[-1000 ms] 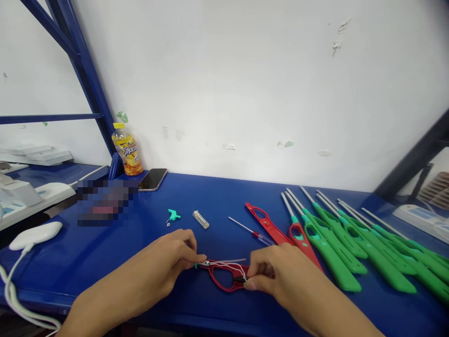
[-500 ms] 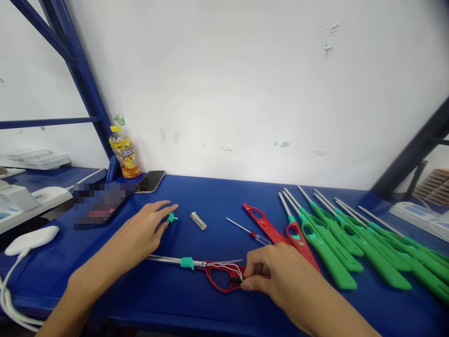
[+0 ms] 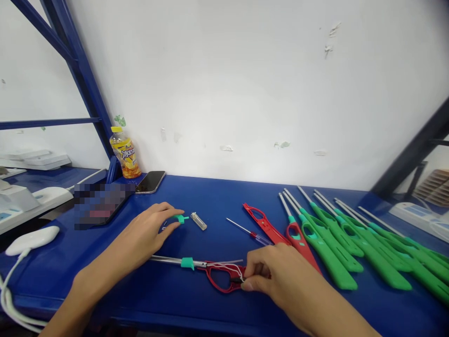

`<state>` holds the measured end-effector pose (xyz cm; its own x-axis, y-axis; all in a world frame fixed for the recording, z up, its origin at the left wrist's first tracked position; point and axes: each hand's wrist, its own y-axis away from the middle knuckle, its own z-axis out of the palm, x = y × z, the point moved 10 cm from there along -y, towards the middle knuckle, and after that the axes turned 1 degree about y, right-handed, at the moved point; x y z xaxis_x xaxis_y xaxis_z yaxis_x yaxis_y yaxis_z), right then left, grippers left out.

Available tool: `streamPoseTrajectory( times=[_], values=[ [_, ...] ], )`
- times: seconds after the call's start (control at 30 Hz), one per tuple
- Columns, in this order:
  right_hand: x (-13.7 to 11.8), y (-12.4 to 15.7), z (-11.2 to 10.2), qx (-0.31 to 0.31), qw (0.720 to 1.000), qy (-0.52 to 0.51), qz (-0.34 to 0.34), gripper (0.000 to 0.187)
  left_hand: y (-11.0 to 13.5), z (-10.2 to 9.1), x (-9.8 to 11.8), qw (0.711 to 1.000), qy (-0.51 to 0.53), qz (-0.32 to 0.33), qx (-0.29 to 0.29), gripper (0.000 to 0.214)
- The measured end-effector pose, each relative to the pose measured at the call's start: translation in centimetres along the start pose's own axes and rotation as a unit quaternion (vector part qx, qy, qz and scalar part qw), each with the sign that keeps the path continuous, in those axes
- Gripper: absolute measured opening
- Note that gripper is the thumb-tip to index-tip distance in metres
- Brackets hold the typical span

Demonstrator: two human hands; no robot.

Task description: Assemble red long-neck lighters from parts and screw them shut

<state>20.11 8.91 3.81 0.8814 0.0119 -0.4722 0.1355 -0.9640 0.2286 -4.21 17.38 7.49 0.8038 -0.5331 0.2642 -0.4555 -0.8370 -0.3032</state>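
Observation:
My left hand (image 3: 154, 227) pinches a small green plastic piece (image 3: 181, 218) between thumb and forefinger, just left of a small clear lighter fuel tank (image 3: 199, 221). My right hand (image 3: 270, 269) is closed at the red half-shell (image 3: 218, 285) of a long-reach lighter, its fingertips on a small black part (image 3: 236, 280) with white wires (image 3: 226, 266). The fingers hide most of that part and the shell's rear. Leftward from the shell runs a metal tube (image 3: 166, 259) with a green collar (image 3: 187, 263); its far end lies behind my left forearm.
A screwdriver (image 3: 259, 238) and another red half-shell (image 3: 268, 227) lie beyond my right hand. Several green lighters (image 3: 336, 262) and a red one (image 3: 301, 243) fill the right side. At the back left are a phone (image 3: 150, 181) and a drink bottle (image 3: 126, 157).
My left hand has moved slightly right with the green piece, bringing it closer to the clear tank. My right hand has stayed in place at the red half-shell.

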Motion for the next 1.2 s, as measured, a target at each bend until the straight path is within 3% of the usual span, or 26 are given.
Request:
streamPoseTrajectory(
  times=[0.23,0.4,0.7,1.0,1.2],
  values=[
    [-0.1,0.1,0.0,-0.006,1.000,0.023,-0.005,0.006,1.6,-0.4,7.3,0.977,0.185,0.104,-0.014,0.023],
    [-0.5,0.1,-0.2,0.003,1.000,0.022,-0.020,0.008,2.8,1.6,10.4,0.975,0.159,0.144,-0.054,0.028],
    [-0.7,0.4,-0.3,0.001,0.999,0.024,-0.025,0.007,3.3,4.8,10.7,0.984,0.058,0.108,-0.129,0.026],
    [-0.9,0.6,-0.6,0.001,1.000,0.016,-0.025,0.007,3.5,4.0,11.2,0.982,0.108,0.107,-0.110,0.026],
    [-1.0,0.6,-0.6,0.009,0.999,0.017,-0.030,0.009,3.7,5.0,11.6,0.979,0.112,0.124,-0.120,0.025]
  ],
)
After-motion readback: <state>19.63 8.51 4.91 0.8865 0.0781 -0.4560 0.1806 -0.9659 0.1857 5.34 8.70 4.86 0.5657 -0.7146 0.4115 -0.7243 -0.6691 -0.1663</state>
